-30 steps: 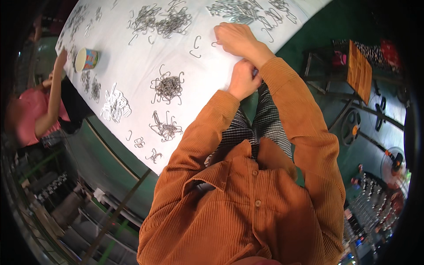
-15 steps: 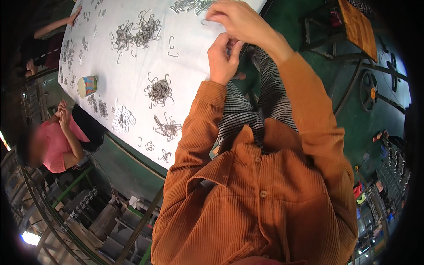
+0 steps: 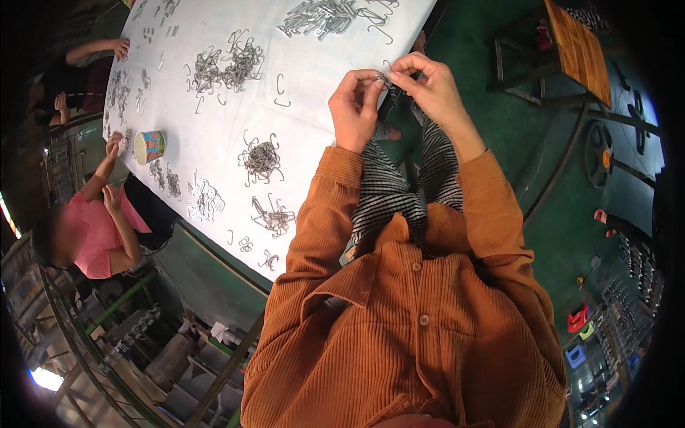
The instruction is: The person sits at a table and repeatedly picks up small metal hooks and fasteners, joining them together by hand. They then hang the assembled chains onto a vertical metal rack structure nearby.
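- The left hand (image 3: pixel 354 107) and the right hand (image 3: pixel 428 89) met just past the near edge of the white table (image 3: pixel 214 135), above the person's striped trousers (image 3: pixel 399 192).
- Both hands pinched one small metal wire hook (image 3: pixel 383 78) between thumb and fingertips — fingers curled in tight, nearly closed around it; its exact shape was too small to make out.
- Judging by the grip, the step in hand looked like fitting or bending that single piece, held up off the table.
- A next move would call for steady, fine fingertip control, since the piece was tiny and gripped only at its ends.
- On the table, left of the hands, lay a tangled pile of hooks (image 3: pixel 261 158), with another heap of hooks (image 3: pixel 325 16) at the table's far side and loose single hooks between.
- A paper cup (image 3: pixel 149 146) stood near the table's left edge, close to a seated person in a pink top (image 3: pixel 96 235).
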A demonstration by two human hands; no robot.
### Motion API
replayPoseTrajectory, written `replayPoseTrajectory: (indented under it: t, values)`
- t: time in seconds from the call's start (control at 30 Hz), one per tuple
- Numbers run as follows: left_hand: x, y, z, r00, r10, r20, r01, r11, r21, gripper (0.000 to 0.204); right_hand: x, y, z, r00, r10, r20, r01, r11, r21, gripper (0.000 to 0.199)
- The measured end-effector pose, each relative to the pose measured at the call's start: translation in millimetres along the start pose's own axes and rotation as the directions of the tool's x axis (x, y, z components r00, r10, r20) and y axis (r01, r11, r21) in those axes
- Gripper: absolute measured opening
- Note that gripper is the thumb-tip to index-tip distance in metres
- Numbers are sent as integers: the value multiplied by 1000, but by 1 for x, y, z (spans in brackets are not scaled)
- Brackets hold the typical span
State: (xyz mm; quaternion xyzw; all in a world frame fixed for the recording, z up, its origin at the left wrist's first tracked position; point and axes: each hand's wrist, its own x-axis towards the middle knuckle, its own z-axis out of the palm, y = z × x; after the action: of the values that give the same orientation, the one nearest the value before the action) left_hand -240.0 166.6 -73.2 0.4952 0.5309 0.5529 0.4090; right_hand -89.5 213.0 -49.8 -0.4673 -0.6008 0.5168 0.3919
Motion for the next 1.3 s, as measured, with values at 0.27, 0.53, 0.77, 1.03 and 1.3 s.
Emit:
replayPoseTrajectory:
  t: [0.27,0.53,0.77,1.03,1.3]
  values:
    - [-1,5,3,1000,2,2,-2,1000,-25,24,4,-3,9,994,-107,-32,109,991,81,12]
    - [-15,36,-8,996,70,-63,-58,982,179,25,-9,-12,13,987,-143,-69,156,957,243,8]
    - [-23,41,-79,882,261,-392,74,746,662,15,-26,-30,13,980,-198,-24,198,945,260,2]
    - [45,16,-112,880,350,-320,69,573,817,9,-36,-35,5,978,-208,-6,202,945,258,3]
    - [105,5,-56,950,283,-132,-80,628,774,15,-45,-36,-4,971,-235,-33,237,958,159,4]
